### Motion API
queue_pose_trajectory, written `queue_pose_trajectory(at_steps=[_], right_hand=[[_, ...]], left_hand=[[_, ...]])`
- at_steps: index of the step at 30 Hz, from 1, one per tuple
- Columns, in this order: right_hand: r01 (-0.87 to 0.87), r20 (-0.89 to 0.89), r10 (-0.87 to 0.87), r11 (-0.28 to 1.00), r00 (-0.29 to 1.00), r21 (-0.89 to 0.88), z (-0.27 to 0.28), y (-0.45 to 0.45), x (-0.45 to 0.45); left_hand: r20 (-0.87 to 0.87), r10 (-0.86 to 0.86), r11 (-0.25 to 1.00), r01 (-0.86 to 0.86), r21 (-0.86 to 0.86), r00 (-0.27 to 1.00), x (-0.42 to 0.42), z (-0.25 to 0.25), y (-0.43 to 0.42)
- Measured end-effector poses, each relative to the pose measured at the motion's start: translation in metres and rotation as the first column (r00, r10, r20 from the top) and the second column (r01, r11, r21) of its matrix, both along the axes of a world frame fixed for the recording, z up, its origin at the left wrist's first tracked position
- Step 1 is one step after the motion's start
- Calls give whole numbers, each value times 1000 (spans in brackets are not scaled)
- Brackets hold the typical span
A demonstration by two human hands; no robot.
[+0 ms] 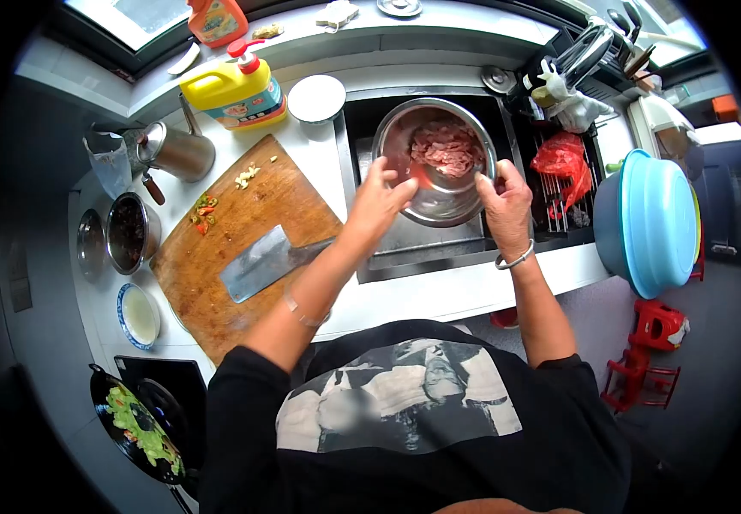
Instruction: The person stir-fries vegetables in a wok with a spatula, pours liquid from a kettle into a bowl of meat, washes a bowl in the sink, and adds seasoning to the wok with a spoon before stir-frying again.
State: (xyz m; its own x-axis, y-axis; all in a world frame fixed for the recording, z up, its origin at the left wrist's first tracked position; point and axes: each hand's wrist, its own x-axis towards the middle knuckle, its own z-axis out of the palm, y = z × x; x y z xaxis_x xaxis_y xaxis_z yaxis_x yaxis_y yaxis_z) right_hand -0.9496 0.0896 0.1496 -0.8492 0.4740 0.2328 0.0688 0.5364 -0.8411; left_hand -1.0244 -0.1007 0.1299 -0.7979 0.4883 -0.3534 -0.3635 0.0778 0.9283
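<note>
A steel bowl [435,210] with raw sliced meat [446,147] inside is over the sink [413,244]. Its right rim is gripped by my right hand [507,206], thumb at the edge. My left hand [379,201] is at the bowl's left side with its fingers apart; whether it touches the rim is hard to tell. To the left, a wooden cutting board [207,295] carries a cleaver [259,261], chopped peppers [203,214] and garlic pieces [247,176].
Left of the board are a steel kettle [183,152], a bowl of dark food [130,231] and a white-blue bowl [139,315]. A wok [143,433] holds green food. A yellow jug [233,94] and white lid [316,98] stand behind; blue basins [649,223] are right.
</note>
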Motion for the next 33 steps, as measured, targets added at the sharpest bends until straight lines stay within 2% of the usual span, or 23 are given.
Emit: queue_pose_trajectory(at_steps=[2,3,4,6,7,8,10,11,12,14,17,18,20,21,22,24,25,27,29,31,33], right_hand=[[-41,-48,46,994,998,100,3,3,-7],[-60,-61,66,993,996,100,7,2,-9],[-100,-59,106,990,993,97,4,5,-11],[-137,-89,158,968,983,211,2,2,-13],[-166,-96,199,947,975,276,-3,2,-12],[-188,-101,234,922,967,338,-7,-1,-11],[-272,-33,330,826,943,493,-15,0,-5],[-297,-56,391,777,919,556,-20,1,-3],[-331,-15,416,745,909,579,-22,3,0],[-348,-2,436,720,900,601,-24,9,2],[-377,30,461,684,887,624,-17,16,2],[-377,36,463,673,886,637,-15,18,2],[-386,50,472,651,880,654,-12,22,1],[-387,53,471,650,880,654,-11,24,0],[-377,47,466,649,884,661,-9,24,0],[-380,49,470,643,881,665,-3,23,-1],[-376,50,470,633,881,676,-3,24,-1],[-365,50,468,614,883,700,-2,25,-2],[-364,54,471,600,881,712,1,26,-2],[-361,51,475,590,879,722,3,25,-1],[-360,48,480,585,876,727,6,25,-1]], left_hand=[[235,65,994,-84,72,970,-14,-20,40],[227,40,996,-57,72,973,-23,-30,54],[244,142,989,-149,8,959,-26,-32,69],[496,210,944,-308,122,842,-37,-39,92],[546,293,902,-416,115,785,-39,-40,103],[600,291,841,-498,211,745,-36,-43,109],[688,130,676,-571,465,714,-44,-68,114],[620,55,676,-486,553,782,-43,-78,112],[575,-56,616,-425,663,816,-45,-84,111],[529,-146,581,-360,729,836,-46,-95,114],[505,-126,569,-355,742,854,-46,-101,124],[482,-61,683,-316,658,874,-46,-91,126],[462,-155,585,-296,755,873,-49,-94,131],[489,-121,580,-339,741,864,-48,-88,133],[449,-196,459,-323,828,872,-47,-81,132],[431,-189,483,-299,823,882,-46,-70,130],[331,-209,459,-206,864,920,-47,-67,131],[157,-124,571,-59,819,980,-46,-59,130],[150,-157,518,-48,854,976,-46,-63,133],[284,-314,287,-194,938,906,-49,-74,140],[162,-303,277,-76,958,939,-50,-78,141]])
